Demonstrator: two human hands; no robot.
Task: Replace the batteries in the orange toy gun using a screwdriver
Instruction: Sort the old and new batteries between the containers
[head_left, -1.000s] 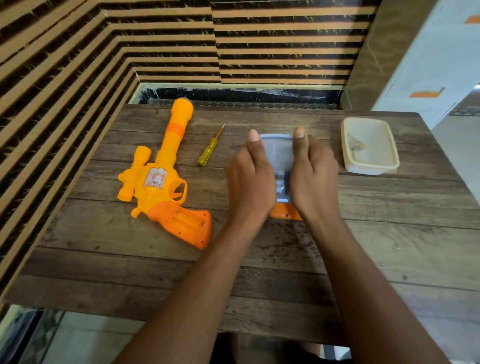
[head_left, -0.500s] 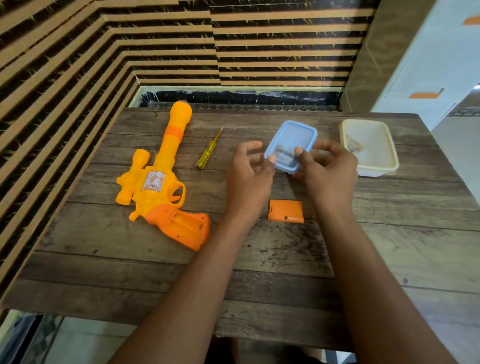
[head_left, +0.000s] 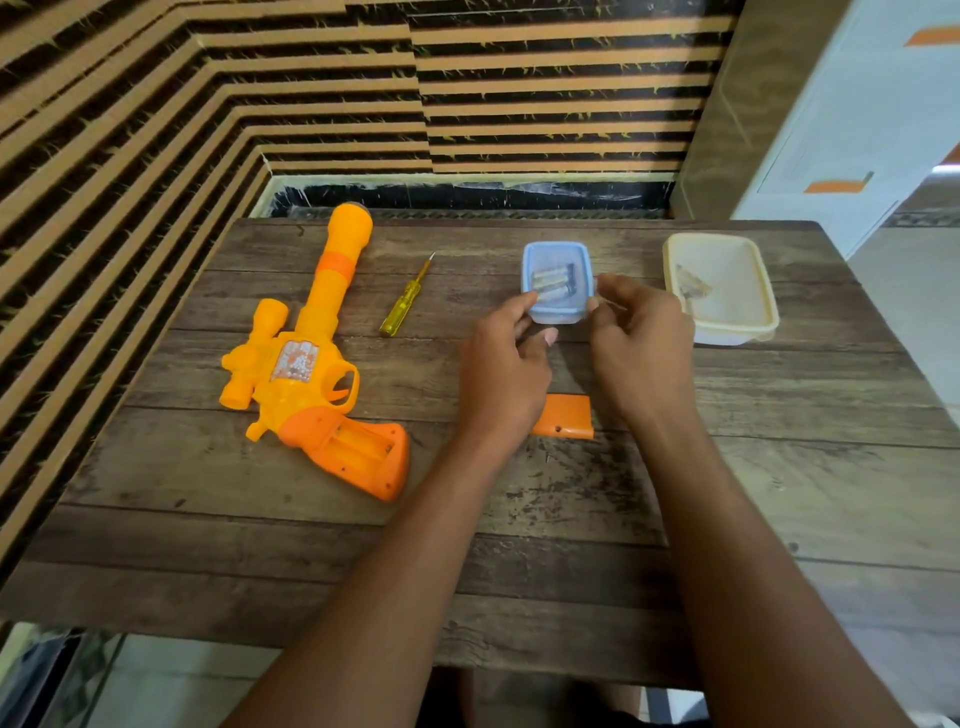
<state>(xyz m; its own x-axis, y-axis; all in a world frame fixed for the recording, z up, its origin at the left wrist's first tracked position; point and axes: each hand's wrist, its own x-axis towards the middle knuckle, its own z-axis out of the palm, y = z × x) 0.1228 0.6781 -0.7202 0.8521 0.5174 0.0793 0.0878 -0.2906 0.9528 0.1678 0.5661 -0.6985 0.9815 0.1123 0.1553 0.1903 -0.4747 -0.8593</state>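
Note:
The orange toy gun (head_left: 306, 364) lies on the left of the wooden table (head_left: 779, 467), barrel pointing away, with the battery bay in its grip (head_left: 358, 447) open and empty. Its orange cover (head_left: 566, 415) lies loose between my wrists. A yellow screwdriver (head_left: 408, 297) rests beside the barrel. A small blue container (head_left: 557, 312) holds several batteries (head_left: 553, 283). My left hand (head_left: 506, 369) pinches its near left corner and my right hand (head_left: 641, 343) pinches its near right edge.
A cream plastic tub (head_left: 748, 327) with a small clear item inside stands at the back right. A striped wall borders the table on the left and at the back. The table's right edge drops off to a pale floor.
Both hands lifted the blue container from near the orange cover, tilted it, and now hold it farther back, open side up with the batteries showing.

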